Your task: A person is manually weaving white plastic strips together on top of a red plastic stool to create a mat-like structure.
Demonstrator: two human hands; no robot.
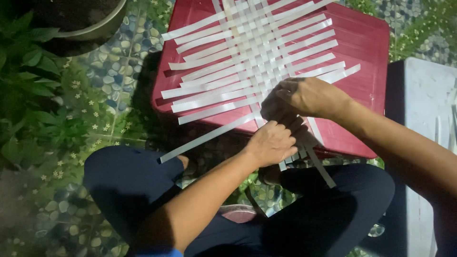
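Nearest, the left hand (270, 143) was curled shut on the white strips (290, 157) at the near edge of the woven mat (247, 52), the right hand (304, 97) pinched strips just beyond, and the mat lay on a red stool (366, 43).

Pebble-patterned floor (112, 71) with small flowers, green leafy plants (28, 95) at left, grey pot (97, 28), grey slab (421, 100) at right

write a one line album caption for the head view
Both hands, left hand and right hand, work the near edge of a white strip mat on a red stool.
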